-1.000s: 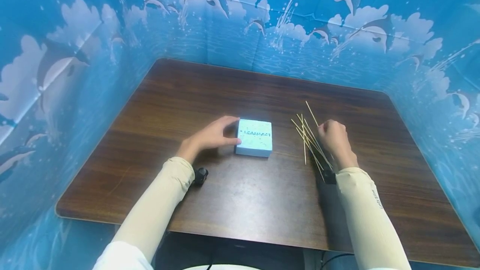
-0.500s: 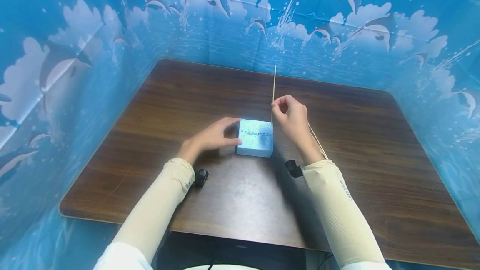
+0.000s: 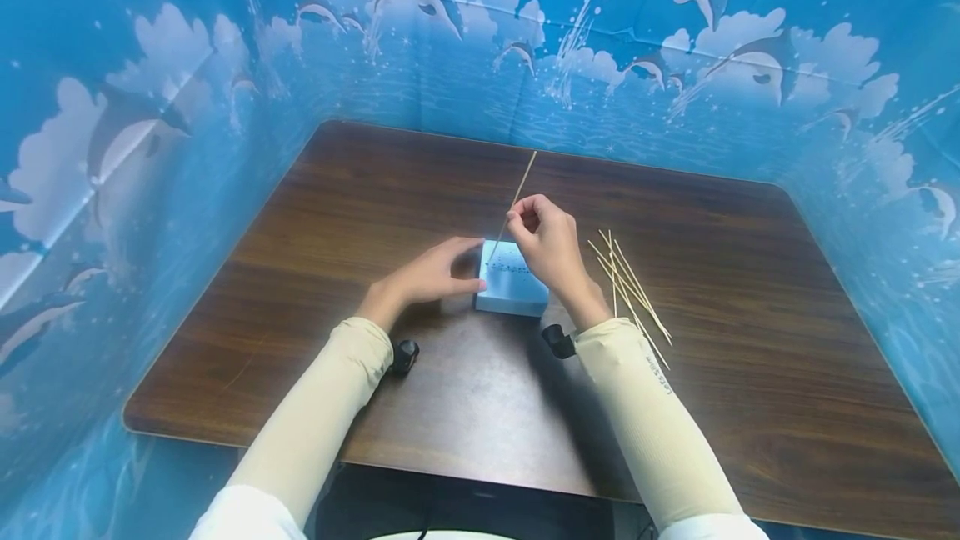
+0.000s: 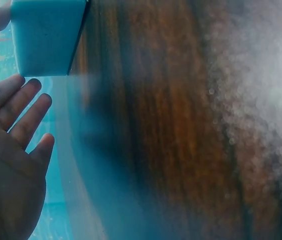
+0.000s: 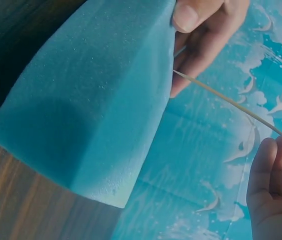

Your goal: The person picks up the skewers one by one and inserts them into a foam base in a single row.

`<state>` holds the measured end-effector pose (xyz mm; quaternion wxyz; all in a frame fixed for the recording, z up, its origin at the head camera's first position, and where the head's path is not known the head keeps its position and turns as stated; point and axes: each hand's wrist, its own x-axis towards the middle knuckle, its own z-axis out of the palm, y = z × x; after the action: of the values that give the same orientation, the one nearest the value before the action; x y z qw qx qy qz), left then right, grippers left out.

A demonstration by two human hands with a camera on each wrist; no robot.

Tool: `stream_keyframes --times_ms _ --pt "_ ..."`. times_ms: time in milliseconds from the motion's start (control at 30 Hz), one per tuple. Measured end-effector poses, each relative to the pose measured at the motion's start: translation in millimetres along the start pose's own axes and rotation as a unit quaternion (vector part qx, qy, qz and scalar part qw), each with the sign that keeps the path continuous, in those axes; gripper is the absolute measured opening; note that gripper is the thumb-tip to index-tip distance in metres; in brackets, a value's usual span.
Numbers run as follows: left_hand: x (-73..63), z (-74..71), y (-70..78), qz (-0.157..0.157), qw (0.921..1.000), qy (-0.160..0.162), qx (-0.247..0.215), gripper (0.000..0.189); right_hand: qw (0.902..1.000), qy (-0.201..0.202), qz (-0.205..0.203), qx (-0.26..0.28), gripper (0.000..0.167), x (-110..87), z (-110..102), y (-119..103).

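A pale blue foam block (image 3: 512,304) with a row of dark marks across its top lies mid-table. Along its left side my left hand (image 3: 423,273) rests, thumb and fingertips at the edge; the left wrist view has the fingers (image 4: 31,116) mostly straight. Thumb and fingers of my right hand (image 3: 553,247) pinch a thin bamboo skewer (image 3: 524,177) above the block. The skewer leans, its lower tip at the left part of the block's top. From the right wrist view I cannot tell whether the tip has entered the foam.
Several loose bamboo skewers (image 3: 654,312) lie crossed to the right of the block, beside my right forearm. The dark wooden table (image 3: 360,215) ends at a dolphin-printed curtain (image 3: 465,82) behind and at the sides.
My right hand has come left from the loose skewers to above the block, bringing one skewer whose tip has shifted from the right corner to the left part. The left hand stays.
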<state>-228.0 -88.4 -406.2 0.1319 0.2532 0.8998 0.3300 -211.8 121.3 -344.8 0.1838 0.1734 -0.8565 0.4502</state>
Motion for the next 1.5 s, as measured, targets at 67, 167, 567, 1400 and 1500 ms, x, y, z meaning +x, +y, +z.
stream_keyframes --times_ms 67,167,567,1400,1500 --pt "-0.3 -0.2 0.5 -0.002 1.0000 -0.001 -0.001 0.084 1.0000 -0.004 -0.005 0.001 0.007 -0.2 2 0" --pt "-0.7 -0.9 1.1 -0.002 1.0000 -0.001 -0.001 0.085 0.9999 -0.010 -0.009 0.001 0.008 -1.3 4 -1" --pt "0.6 -0.6 1.1 0.002 1.0000 0.001 -0.001 0.085 0.9983 -0.054 -0.013 -0.018 0.005 -10.0 16 12" --pt "-0.9 -3.5 -4.6 0.005 0.9998 -0.010 -0.016 0.088 0.9777 -0.051 0.152 -0.135 0.021 -20.8 -50 74" --pt "0.0 -2.6 -5.4 0.004 0.9998 -0.013 -0.015 0.089 0.9648 -0.067 0.185 -0.175 0.024 -27.4 -72 90"
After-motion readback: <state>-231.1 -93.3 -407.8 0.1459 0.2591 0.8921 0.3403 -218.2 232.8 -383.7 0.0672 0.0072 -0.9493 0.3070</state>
